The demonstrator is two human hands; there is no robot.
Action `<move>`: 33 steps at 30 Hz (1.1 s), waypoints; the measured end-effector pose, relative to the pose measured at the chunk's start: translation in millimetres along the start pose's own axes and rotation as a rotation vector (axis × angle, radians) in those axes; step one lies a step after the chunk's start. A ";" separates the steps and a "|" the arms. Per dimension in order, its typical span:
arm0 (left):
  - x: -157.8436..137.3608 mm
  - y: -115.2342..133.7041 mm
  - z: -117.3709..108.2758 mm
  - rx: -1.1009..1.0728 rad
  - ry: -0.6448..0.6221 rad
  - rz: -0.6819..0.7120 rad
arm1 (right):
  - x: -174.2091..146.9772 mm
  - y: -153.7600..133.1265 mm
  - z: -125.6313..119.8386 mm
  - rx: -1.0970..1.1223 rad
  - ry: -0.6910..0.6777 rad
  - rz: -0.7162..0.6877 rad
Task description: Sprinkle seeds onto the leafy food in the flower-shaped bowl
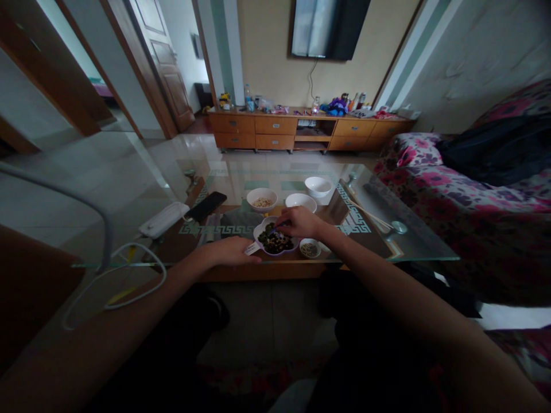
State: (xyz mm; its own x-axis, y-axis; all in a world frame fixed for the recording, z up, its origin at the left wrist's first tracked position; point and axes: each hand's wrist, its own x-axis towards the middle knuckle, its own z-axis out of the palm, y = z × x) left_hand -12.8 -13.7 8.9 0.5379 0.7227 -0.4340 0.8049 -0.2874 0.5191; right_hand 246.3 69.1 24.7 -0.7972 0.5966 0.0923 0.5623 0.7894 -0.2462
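Observation:
A flower-shaped bowl (279, 252) with a purplish rim and a pale handle holds dark, leafy-looking food with lighter bits in it. My left hand (236, 250) is closed at the handle, on the left side of the bowl. Above the food, my right hand (297, 221) has its fingers pinched together; a small bluish-purple bit shows near the fingertips, too small to name. Close to the right of the flower-shaped bowl stands a small white dish (310, 248) with grainy contents. Behind it are a white bowl (262, 200) of pale pieces and another white bowl (300, 202), partly hidden by my right hand.
A third white bowl (317, 186) sits farther back on the glass table (413, 245). Chopsticks (372, 214) lie at the right. A black phone (207, 206) and a white power strip (164, 219) with a cable are on the left. A floral sofa (486, 212) stands at the right.

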 end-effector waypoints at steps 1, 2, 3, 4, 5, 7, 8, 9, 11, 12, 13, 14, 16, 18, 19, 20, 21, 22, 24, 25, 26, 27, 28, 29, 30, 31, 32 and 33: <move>0.3 0.8 -0.1 -0.003 -0.010 -0.006 | -0.7 1.0 -0.2 0.007 -0.007 -0.001; 0.3 1.7 -0.2 -0.018 -0.024 -0.021 | -1.3 1.9 -0.1 0.014 -0.011 -0.004; 0.2 2.6 -0.4 -0.036 -0.040 -0.040 | -1.8 2.9 0.3 0.023 -0.012 -0.009; -0.1 3.3 -0.5 -0.049 -0.049 -0.052 | -2.1 3.8 0.8 0.034 -0.011 -0.015; -0.3 3.7 -0.6 -0.053 -0.047 -0.056 | -2.4 4.6 1.6 0.044 -0.010 -0.022; -0.2 3.2 -0.6 -0.039 -0.031 -0.041 | -2.4 6.0 3.5 0.058 -0.006 -0.032; 0.1 2.5 -0.5 -0.025 -0.021 -0.027 | -2.3 6.6 4.5 0.062 -0.004 -0.032; 0.7 1.5 -0.3 -0.011 -0.012 -0.015 | -2.1 7.2 5.6 0.064 -0.001 -0.029; 1.9 -0.4 0.0 0.008 -0.008 -0.013 | -1.7 8.0 7.4 0.063 0.003 -0.023; 2.5 -1.2 0.1 0.010 -0.011 -0.021 | -1.5 8.4 8.3 0.061 0.005 -0.020; 2.9 -1.6 0.2 0.010 -0.016 -0.026 | -1.3 8.7 9.0 0.059 0.006 -0.019; 3.1 -1.7 0.2 0.012 -0.019 -0.027 | -1.1 9.0 9.7 0.057 0.005 -0.020; 3.1 -1.1 0.1 0.016 -0.023 -0.026 | -0.6 9.6 10.9 0.051 -0.005 -0.028; 2.7 0.1 -0.2 0.014 -0.020 -0.033 | 0.0 9.9 11.8 0.044 -0.024 -0.044; 2.5 0.7 -0.3 0.014 -0.016 -0.036 | 0.3 9.9 12.1 0.040 -0.034 -0.051; 2.3 1.4 -0.5 0.017 -0.009 -0.037 | 0.6 9.8 12.2 0.036 -0.042 -0.056; 2.1 2.0 -0.7 0.022 -0.005 -0.032 | 0.8 9.6 12.2 0.032 -0.049 -0.058; 1.8 2.6 -0.8 0.026 -0.002 -0.026 | 0.9 9.3 12.0 0.028 -0.052 -0.059; 1.0 3.7 -1.1 0.015 -0.011 -0.034 | 1.0 8.8 11.6 0.026 -0.056 -0.062; 0.6 4.2 -1.1 -0.002 -0.019 -0.045 | 1.1 8.6 11.4 0.027 -0.057 -0.066; 0.1 4.5 -1.0 -0.023 -0.027 -0.053 | 1.0 8.4 11.3 0.029 -0.057 -0.071; -0.3 4.7 -0.9 -0.042 -0.033 -0.058 | 1.1 8.3 11.4 0.029 -0.058 -0.075; -0.6 4.8 -0.6 -0.059 -0.040 -0.061 | 1.1 8.2 11.7 0.028 -0.057 -0.077; -0.7 4.6 -0.4 -0.072 -0.045 -0.063 | 1.1 8.0 12.0 0.025 -0.057 -0.077; -0.7 4.4 -0.2 -0.076 -0.047 -0.062 | 1.2 7.8 12.2 0.020 -0.055 -0.077; -0.6 4.0 -0.1 -0.071 -0.048 -0.062 | 1.2 7.5 12.1 0.015 -0.050 -0.076; -0.4 3.7 -0.1 -0.060 -0.045 -0.065 | 1.2 7.3 11.7 0.009 -0.042 -0.078; -0.2 3.4 -0.1 -0.043 -0.037 -0.061 | 0.9 7.3 10.6 0.005 -0.030 -0.082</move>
State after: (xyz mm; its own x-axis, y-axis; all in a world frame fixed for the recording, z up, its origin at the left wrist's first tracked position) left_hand -10.3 -14.7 10.8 0.4978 0.7138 -0.4927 0.8253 -0.2154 0.5219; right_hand 247.4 73.9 12.8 -0.8470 0.5250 0.0831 0.4936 0.8348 -0.2438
